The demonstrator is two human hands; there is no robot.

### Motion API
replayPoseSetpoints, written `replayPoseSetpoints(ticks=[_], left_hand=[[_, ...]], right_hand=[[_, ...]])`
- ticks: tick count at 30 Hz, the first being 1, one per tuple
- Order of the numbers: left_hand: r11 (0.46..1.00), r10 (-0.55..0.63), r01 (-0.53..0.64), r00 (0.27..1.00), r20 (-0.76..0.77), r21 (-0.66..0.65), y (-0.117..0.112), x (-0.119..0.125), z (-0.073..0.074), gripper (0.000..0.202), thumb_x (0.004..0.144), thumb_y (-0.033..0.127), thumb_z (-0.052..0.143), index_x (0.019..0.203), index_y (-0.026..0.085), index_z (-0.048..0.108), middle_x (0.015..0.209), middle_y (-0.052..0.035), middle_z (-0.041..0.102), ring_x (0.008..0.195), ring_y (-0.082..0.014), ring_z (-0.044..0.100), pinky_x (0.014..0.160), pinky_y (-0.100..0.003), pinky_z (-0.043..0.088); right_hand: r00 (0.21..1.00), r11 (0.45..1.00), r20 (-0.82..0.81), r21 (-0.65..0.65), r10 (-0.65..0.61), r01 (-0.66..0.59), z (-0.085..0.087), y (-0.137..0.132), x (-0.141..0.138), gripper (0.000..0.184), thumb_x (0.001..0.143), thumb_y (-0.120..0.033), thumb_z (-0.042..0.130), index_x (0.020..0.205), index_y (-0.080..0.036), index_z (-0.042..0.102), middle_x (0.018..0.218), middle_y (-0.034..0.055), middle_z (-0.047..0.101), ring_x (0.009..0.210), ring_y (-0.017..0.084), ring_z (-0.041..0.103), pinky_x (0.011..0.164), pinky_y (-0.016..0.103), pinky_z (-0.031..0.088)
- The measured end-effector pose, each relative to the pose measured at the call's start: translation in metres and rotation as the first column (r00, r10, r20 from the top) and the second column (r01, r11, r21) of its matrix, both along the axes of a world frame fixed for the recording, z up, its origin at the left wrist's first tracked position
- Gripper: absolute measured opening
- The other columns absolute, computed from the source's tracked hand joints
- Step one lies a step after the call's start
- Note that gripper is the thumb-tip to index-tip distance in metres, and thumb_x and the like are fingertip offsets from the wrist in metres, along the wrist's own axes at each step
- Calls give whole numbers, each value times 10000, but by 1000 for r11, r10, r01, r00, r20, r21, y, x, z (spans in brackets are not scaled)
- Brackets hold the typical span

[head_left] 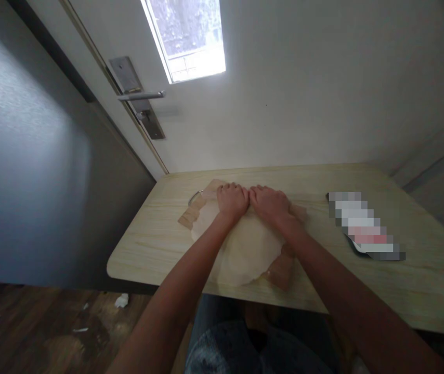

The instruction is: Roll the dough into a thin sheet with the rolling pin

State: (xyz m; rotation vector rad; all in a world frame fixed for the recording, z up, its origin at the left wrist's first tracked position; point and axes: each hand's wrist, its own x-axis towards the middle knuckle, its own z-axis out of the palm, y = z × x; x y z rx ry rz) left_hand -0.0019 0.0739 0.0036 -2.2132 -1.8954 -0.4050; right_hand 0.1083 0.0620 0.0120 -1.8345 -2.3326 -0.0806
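A thin, pale sheet of dough [245, 249] lies spread over a wooden cutting board [191, 213] on a light wooden table [159, 244]. My left hand [232, 200] and my right hand [271, 203] rest side by side at the far edge of the dough, touching each other. Both have their fingers curled under and pressed down on the dough's far rim. What lies under the fingers is hidden. A metal ring handle [195, 196] sticks out at the board's far left corner.
A flat dark object with a blurred face [364, 226] lies on the table to the right of the board. A white door with a metal lever handle [142, 95] stands behind the table. Wooden floor with scraps [121, 300] shows lower left.
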Motion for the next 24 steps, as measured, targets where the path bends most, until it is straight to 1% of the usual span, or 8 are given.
replayPoseSetpoints(ticks=[5,12,16,20,24], left_hand=[[1000,15,-15,999,30,3,14,2,-3,429,842,249,252,821,115,659,849,-114,657,851,-216,578,825,-382,327],[996,67,-65,997,29,-63,32,7,0,446,832,269,250,828,118,670,816,-112,666,761,-219,609,706,-342,399],[991,90,-86,995,36,-98,40,8,0,447,833,297,252,850,137,670,839,-112,662,783,-224,610,692,-328,412],[988,91,-86,995,38,-125,44,8,2,448,831,301,253,880,133,665,866,-127,657,810,-236,603,699,-334,414],[987,69,-63,997,32,-145,42,8,4,462,838,304,239,893,112,656,885,-141,650,825,-247,595,707,-349,407]], right_hand=[[999,999,-11,-30,-38,37,1,14,0,422,891,-302,187,966,-175,583,1028,89,605,918,201,547,710,307,376],[998,991,-30,-124,-52,48,4,37,2,412,875,-303,208,992,-164,579,1040,108,590,938,228,536,752,347,376],[995,983,-58,-173,-78,67,5,47,4,403,858,-328,241,1032,-164,565,1086,117,566,977,252,514,771,377,374],[994,980,-72,-190,-81,66,4,52,5,407,855,-334,240,1044,-161,556,1094,118,555,998,253,498,782,379,371],[995,980,-63,-189,-73,60,5,49,5,405,860,-322,232,1043,-160,555,1103,117,544,1010,242,482,785,361,372]])
